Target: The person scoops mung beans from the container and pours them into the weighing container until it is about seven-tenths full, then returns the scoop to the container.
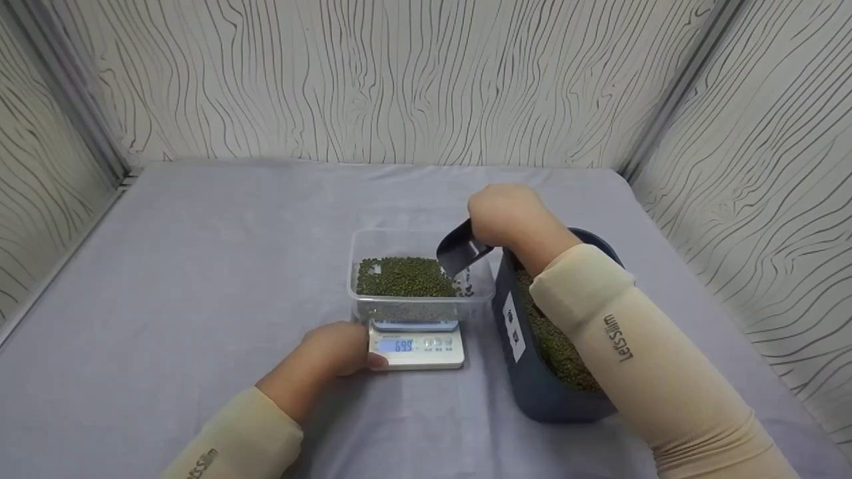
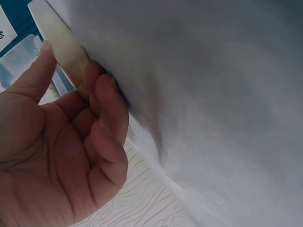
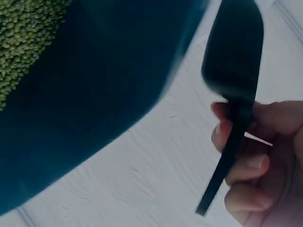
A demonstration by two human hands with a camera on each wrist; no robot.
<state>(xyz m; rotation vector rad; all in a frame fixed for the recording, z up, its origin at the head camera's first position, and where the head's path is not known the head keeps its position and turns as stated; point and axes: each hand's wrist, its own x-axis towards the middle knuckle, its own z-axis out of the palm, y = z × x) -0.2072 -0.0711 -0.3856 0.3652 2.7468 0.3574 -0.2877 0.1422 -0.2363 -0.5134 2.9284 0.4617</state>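
My right hand (image 1: 509, 214) grips a black scoop (image 1: 459, 249) by its handle. In the head view the scoop tilts down over the right side of a clear plastic box (image 1: 409, 306) with green mung beans (image 1: 409, 277) inside. In the right wrist view the fingers curl round the scoop's handle (image 3: 225, 165). Under the box stands a white digital kitchen scale (image 1: 426, 359), its lit display showing digits like 699; any decimal point is too small to tell. My left hand (image 1: 336, 349) holds the scale's left side between thumb (image 2: 40, 73) and curled fingers.
A dark blue bin (image 1: 559, 406) with a white label (image 1: 514, 326) stands right of the scale, holding more green beans (image 1: 566, 352). My right forearm passes over it. A pale lilac cloth (image 1: 200, 266) covers the table, and wood-grain patterned panels (image 1: 399, 80) enclose its back and sides.
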